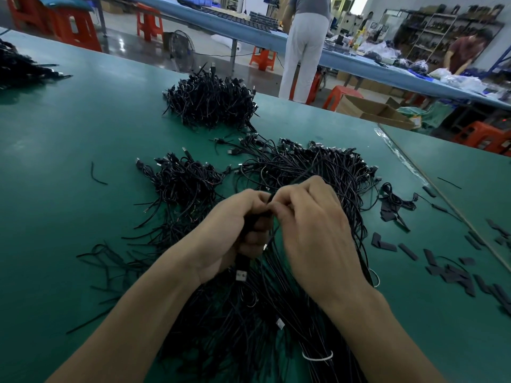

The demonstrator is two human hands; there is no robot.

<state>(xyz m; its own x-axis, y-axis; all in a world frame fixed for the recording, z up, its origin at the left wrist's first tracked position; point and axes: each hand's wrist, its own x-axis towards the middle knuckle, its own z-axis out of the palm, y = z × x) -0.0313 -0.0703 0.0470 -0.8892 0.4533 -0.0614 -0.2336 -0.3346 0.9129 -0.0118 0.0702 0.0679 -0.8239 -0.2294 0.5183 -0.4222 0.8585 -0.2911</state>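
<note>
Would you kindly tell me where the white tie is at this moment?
Head view, bottom centre: the white tie lies on the black cable bundle on the green table, well below the right hand.

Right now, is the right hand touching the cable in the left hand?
Touching. Head view: the right hand pinches the cable with curled fingertips, right beside the left hand, which grips it.

Short flat black strips (pixel 407 251), perhaps heat-shrink sleeves, lie scattered on the green table (pixel 69 161); 1 orange plastic stool (pixel 149 22) stands beyond.
</note>
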